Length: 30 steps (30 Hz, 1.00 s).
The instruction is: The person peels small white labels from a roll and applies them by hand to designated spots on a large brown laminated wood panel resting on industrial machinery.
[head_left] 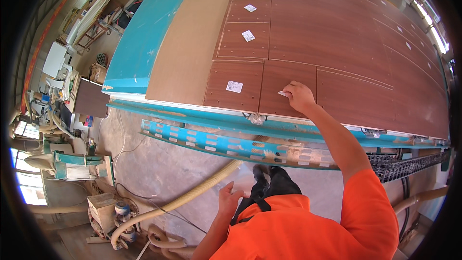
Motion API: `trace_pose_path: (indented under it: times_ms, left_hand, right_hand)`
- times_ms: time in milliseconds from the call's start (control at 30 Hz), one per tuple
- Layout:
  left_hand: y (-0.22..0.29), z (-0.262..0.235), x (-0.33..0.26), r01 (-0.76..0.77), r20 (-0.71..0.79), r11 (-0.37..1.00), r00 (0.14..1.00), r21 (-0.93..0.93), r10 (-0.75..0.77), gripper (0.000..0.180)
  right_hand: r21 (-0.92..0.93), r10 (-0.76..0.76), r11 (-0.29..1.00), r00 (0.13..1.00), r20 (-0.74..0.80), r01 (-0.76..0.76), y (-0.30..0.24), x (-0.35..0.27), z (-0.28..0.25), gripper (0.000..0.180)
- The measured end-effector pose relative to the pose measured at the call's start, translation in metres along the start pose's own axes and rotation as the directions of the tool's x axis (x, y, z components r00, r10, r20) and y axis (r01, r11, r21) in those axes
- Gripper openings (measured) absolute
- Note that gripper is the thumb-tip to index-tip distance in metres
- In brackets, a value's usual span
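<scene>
Over a brown wood-grain panel [288, 78] my right hand [301, 96] pinches a small white label [282, 93], whose edge shows at the fingertips. The label is at the panel's surface; whether it sticks there I cannot tell. Left of it, a square brown panel [221, 97] bears a flat white printed label [234, 86]. Farther back, more cut panels carry labels, one being a tilted white label [248, 35]. My left hand [229, 199] hangs low near my body, thumb and fingers closed on a pale, see-through sheet [245, 181] that blurs into the floor behind.
The panels lie on a large machine bed with a tan board [192, 43] and a teal surface [137, 38] at left. A teal slotted rail [216, 143] runs along its front. A ribbed hose [202, 185] and cables cross the floor. A black cable chain [409, 164] lies right.
</scene>
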State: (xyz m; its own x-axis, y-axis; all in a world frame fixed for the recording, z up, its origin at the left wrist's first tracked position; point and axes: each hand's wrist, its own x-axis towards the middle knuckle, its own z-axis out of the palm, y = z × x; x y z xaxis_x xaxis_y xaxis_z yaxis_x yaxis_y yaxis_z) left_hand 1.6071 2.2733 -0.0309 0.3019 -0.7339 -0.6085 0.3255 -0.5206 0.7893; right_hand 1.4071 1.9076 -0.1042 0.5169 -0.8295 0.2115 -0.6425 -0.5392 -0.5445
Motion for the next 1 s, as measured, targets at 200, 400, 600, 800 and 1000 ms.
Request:
trace_pose_path:
  times_ms: [200, 400, 600, 800, 1000]
  left_hand:
    - [-0.007, -0.003, 0.001, -0.021, -0.003, 1.0, 1.0, 0.005, 0.021, 0.022]
    - [-0.005, 0.001, 0.018, -0.208, 0.062, 0.818, 0.976, 0.536, 0.207, 0.036]
    - [0.058, 0.049, 0.073, -0.419, 0.265, 0.493, 0.898, 0.763, 0.352, 0.059]
    - [0.063, 0.082, 0.079, -0.454, 0.346, 0.505, 0.89, 0.734, 0.297, 0.061]
    - [0.043, 0.078, 0.091, -0.495, 0.365, 0.49, 0.867, 0.717, 0.34, 0.06]
  right_hand:
    - [-0.073, -0.024, 0.997, 0.999, 0.028, 0.026, 0.002, 0.004, 0.004, 0.007]
    - [-0.073, -0.099, 0.992, 0.995, 0.003, 0.099, 0.007, -0.002, 0.006, 0.006]
    - [-0.01, -0.155, 0.988, 0.988, -0.015, 0.155, 0.007, -0.007, 0.001, 0.006]
    - [-0.03, -0.157, 0.987, 0.983, 0.1, 0.161, 0.005, -0.005, -0.006, 0.007]
    - [0.157, -0.075, 0.986, 0.993, 0.09, 0.06, 0.013, -0.014, -0.012, 0.006]
